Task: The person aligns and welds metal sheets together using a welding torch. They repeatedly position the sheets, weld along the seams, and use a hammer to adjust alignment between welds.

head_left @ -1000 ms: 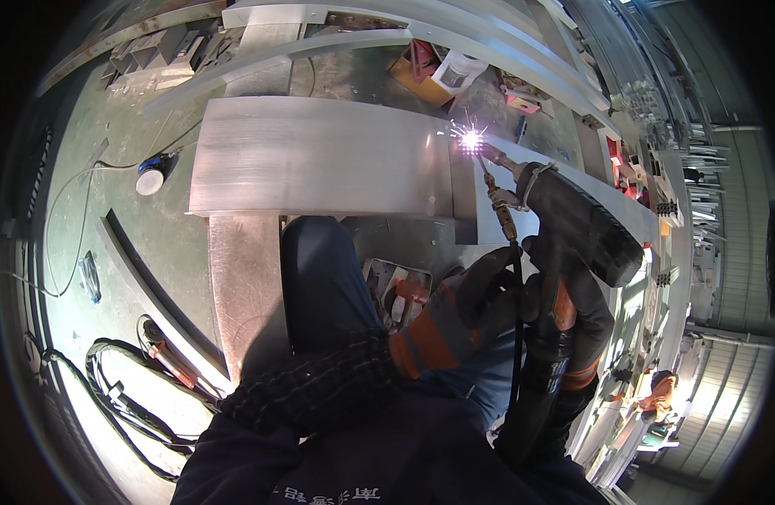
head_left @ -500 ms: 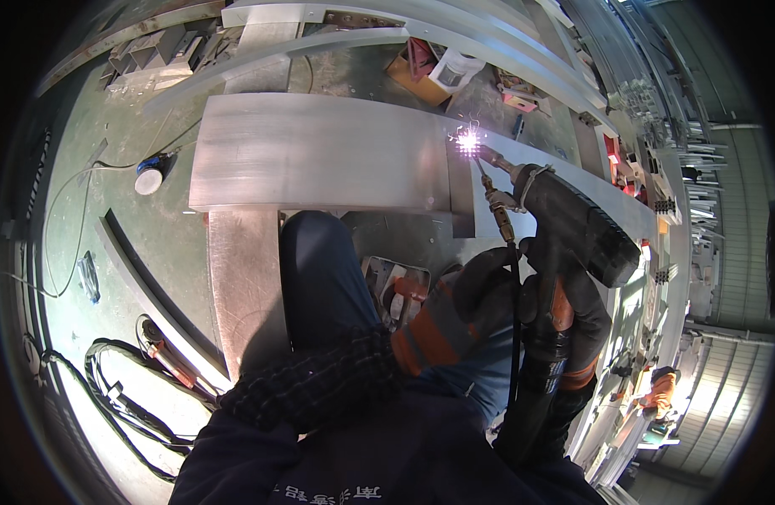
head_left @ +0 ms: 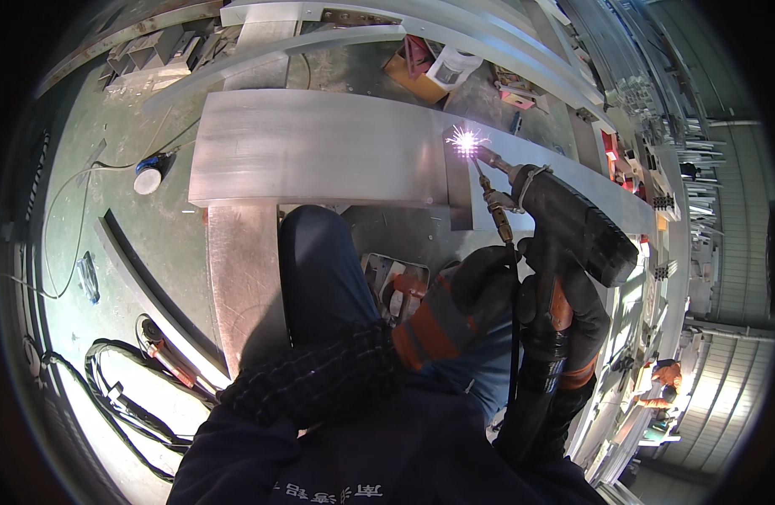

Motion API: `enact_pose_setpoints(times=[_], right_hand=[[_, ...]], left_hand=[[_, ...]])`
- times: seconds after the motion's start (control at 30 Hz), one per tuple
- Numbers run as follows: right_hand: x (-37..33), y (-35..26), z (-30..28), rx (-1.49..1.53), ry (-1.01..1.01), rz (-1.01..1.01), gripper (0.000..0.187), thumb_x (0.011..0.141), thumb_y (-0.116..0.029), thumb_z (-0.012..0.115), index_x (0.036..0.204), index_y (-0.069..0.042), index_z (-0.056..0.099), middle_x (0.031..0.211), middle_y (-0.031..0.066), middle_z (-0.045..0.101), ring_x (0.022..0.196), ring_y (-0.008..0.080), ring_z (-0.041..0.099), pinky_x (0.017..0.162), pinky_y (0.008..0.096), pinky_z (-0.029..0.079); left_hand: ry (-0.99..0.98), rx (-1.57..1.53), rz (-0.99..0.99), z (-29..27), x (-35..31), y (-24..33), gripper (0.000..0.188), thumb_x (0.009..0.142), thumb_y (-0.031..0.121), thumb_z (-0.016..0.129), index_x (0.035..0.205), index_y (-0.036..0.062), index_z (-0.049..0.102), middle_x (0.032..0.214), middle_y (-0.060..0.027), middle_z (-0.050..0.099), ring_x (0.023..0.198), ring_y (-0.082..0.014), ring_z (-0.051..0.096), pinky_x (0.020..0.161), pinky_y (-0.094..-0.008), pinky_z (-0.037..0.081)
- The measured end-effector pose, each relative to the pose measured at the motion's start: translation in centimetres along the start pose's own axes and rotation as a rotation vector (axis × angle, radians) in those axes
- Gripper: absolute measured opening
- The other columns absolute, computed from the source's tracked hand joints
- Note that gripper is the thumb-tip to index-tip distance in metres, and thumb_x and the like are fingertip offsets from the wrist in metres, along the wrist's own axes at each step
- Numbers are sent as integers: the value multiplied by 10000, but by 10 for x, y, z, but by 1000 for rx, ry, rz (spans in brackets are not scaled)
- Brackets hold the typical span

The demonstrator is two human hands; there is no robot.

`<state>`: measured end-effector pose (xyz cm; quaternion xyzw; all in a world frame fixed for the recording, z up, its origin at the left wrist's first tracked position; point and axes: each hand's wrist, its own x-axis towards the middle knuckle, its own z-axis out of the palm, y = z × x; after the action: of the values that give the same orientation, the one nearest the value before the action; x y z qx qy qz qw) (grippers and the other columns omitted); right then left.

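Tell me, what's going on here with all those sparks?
A person wearing gloves has the right hand closed around a black torch. Bright sparks flare at its tip, right by a wide metal beam, near a darker band across it. The left hand is beside the torch, at a thin black hose; whether it grips the hose is hard to tell. The beam's left part lies across a flat metal bar.

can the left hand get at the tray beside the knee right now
Probably yes: the tray shows just left of the left hand, and nothing solid seems to block it. It looks lower, though, so the hand would likely have to come away from the torch and reach down.
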<state>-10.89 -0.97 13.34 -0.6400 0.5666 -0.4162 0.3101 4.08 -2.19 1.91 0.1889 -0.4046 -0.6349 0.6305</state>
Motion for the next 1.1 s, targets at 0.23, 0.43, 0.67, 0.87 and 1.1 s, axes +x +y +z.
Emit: enact_pose_setpoints(times=[0.23,0.43,0.67,0.87,1.1], right_hand=[[2,-24,12,226,35,190,502,960,-83,736,1441,-67,593,1299,276,677,865,172,705,752,298,564],[2,-30,12,355,107,296,455,1059,-229,550,1370,102,568,1275,304,663,736,208,684,649,314,546],[-3,-30,14,382,94,265,391,1054,-185,575,1354,64,602,1278,301,666,739,194,680,647,313,538],[-11,-18,9,268,103,178,312,1028,-104,624,1313,22,641,1230,245,700,758,178,687,662,309,552],[-13,-29,13,312,143,258,342,1048,-169,591,1290,66,645,1219,252,705,746,166,681,653,299,541]], left_hand=[[14,-50,-30,4,0,0,311,1017,45,600,1319,-15,557,1053,-134,689,944,-210,704,814,-363,563],[22,-22,-19,7,1,8,278,1010,31,605,1283,-12,573,1012,-122,694,910,-183,698,779,-353,554],[45,57,-51,7,-4,6,265,1008,84,624,1256,-6,608,1042,-141,708,924,-218,721,790,-357,575],[46,64,-18,9,-5,5,261,1008,85,623,1248,-15,611,1024,-139,711,904,-215,715,797,-359,573],[51,-38,-83,11,-9,4,262,1009,94,627,1241,-27,615,1039,-133,709,922,-185,701,798,-349,562]])
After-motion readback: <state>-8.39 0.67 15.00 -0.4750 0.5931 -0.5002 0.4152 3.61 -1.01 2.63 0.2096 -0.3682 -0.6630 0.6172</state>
